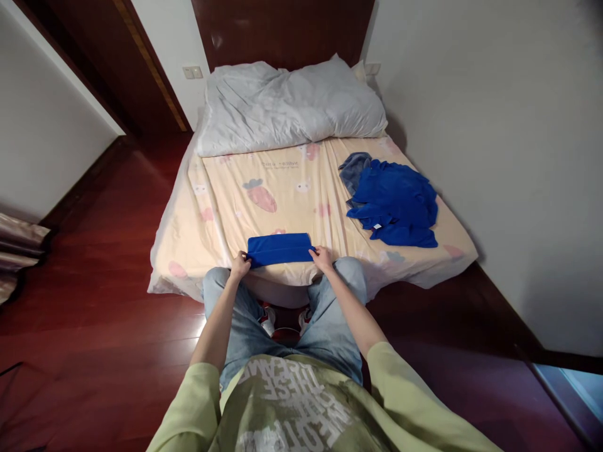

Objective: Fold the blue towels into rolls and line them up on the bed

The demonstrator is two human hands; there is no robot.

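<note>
A folded blue cloth [280,248] lies flat on the near edge of the bed [221,207], stretched between the person's two hands as a low, wide band. The left hand [240,265] is closed over its left end, fingers curled around the corner, and the right hand [323,257] is closed the same way over its right end; both pinch the fabric at the bed's edge, just above the person's knees. How many layers the cloth has cannot be told from here, and the fingertips are hidden under the fabric. Well apart from it, toward the right side of the bed, a loose heap of blue garments [396,204] lies crumpled, with a small white tag showing at its near side and a grey piece [354,168] partly tucked beneath its far edge. A rumpled white duvet [292,103] covers the head of the bed. The pale sheet [282,182] carries a carrot print with small lettering too fine to read. The red wooden floor [117,282] surrounds the bed, and the person's shoes [268,317] are mostly hidden between the legs.
</note>
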